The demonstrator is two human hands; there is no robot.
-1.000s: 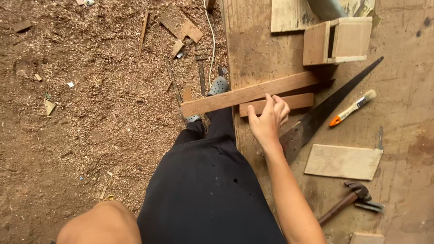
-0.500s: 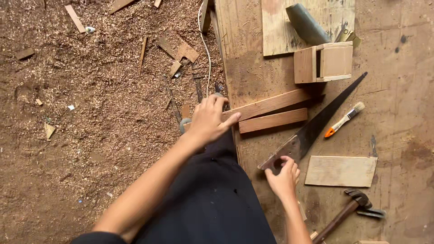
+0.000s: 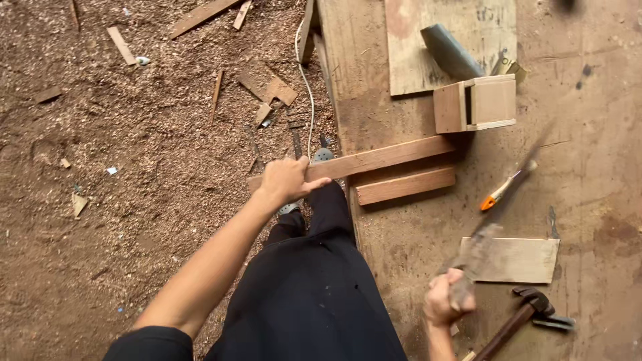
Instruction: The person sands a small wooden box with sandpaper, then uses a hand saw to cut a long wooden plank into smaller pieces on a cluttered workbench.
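Observation:
My left hand (image 3: pixel 286 180) grips the overhanging left end of a long wooden strip (image 3: pixel 381 157) that lies across the edge of a worn workbench (image 3: pixel 602 180). A shorter wooden strip (image 3: pixel 405 186) lies just below it on the bench. My right hand (image 3: pixel 447 302) is closed on the handle of a handsaw (image 3: pixel 491 220). The blurred saw blade points up and to the right, lifted off the bench. My dark-trousered leg stands between the two hands.
A small open wooden box (image 3: pixel 476 103) stands beyond the strips, on a plywood sheet (image 3: pixel 461 27) with a grey tube (image 3: pixel 450 51). An orange-handled tool (image 3: pixel 503 192), a flat board (image 3: pixel 518 259) and a claw hammer (image 3: pixel 521 317) lie at right. Sawdust and offcuts cover the ground (image 3: pixel 134 167) at left.
My right hand has closed on the saw handle and lifted the saw, which is now blurred with motion. My left hand stays gripping the long strip's end.

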